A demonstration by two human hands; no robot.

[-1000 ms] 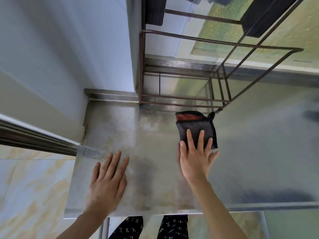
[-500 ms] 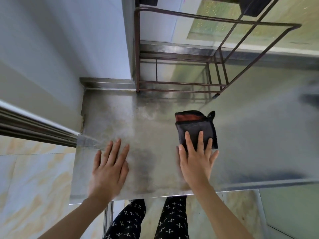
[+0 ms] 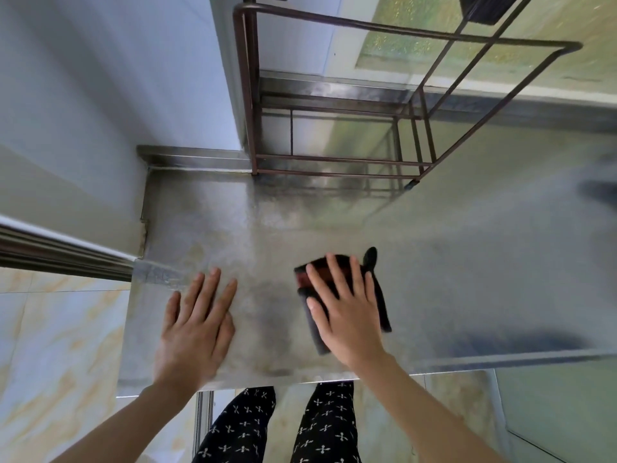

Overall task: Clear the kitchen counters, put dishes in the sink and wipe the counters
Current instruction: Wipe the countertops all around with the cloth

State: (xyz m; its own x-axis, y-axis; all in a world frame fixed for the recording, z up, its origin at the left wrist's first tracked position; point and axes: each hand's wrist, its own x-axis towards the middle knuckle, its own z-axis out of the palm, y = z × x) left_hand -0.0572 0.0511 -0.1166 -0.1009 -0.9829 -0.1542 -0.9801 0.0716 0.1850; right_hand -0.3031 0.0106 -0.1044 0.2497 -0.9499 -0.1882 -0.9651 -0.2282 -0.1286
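Cloth (image 3: 380, 305) pressed flat on the steel counter (image 3: 467, 279) under the right hand (image 3: 347, 315).
The dark cloth, red-striped at its far end, is held down near the counter's front edge by straight, spread fingers. The left hand (image 3: 197, 325) is laid flat on bare metal nearby, fingers straight and apart. A wire rack (image 3: 337, 158) is stood behind, by the wall.
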